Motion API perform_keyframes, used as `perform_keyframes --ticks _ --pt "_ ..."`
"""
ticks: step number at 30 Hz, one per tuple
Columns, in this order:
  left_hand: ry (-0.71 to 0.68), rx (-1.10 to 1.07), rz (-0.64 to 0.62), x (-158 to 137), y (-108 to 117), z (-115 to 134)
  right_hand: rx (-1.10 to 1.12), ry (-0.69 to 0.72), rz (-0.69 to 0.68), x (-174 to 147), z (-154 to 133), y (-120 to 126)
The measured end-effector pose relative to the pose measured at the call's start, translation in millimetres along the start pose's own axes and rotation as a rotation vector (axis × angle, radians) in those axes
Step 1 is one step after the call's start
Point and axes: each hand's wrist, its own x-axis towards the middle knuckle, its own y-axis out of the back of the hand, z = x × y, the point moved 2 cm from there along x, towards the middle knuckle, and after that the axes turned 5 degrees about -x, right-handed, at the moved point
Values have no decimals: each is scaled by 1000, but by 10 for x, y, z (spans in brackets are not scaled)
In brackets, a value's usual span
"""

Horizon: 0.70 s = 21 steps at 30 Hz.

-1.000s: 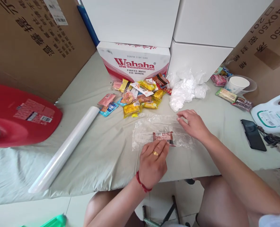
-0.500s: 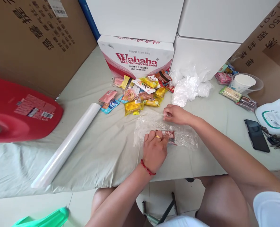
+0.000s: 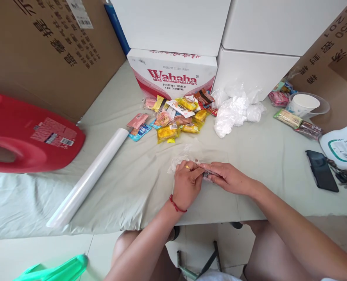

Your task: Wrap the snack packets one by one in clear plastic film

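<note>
A small dark snack packet (image 3: pixel 207 174) lies on the cloth-covered table, partly wrapped in clear plastic film (image 3: pixel 177 159) that spreads out to its left. My left hand (image 3: pixel 187 181), with a ring and a red cord bracelet, is closed on the packet's left end. From the right, my right hand (image 3: pixel 232 177) pinches the packet and film between thumb and fingers. Most of the packet is hidden beneath the fingers. Beyond the hands lies a pile of wrapped snacks (image 3: pixel 176 117), and beside it a heap of crumpled clear plastic (image 3: pixel 238 113).
A roll of plastic film (image 3: pixel 90 177) lies diagonally at left, near a red jug (image 3: pixel 35 132). A Wahaha carton (image 3: pixel 173 76) stands at the back. On the right are a paper cup (image 3: pixel 304 104), a phone (image 3: pixel 321 170) and a white bottle (image 3: pixel 345 146).
My right hand has come down and toward me from the film's far edge onto the packet. The film spread to the right has been folded in over it. The view has shifted slightly.
</note>
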Motion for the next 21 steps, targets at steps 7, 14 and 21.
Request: perform_keyframes --ticks 7,14,21 --pt "206 -352 31 72 178 -194 -152 -40 -47 7 -28 0" --pt "327 -318 187 273 344 -554 -340 -97 -147 11 -179 32" --pt "205 -593 -55 293 528 -557 -247 -147 -112 29 -148 -16"
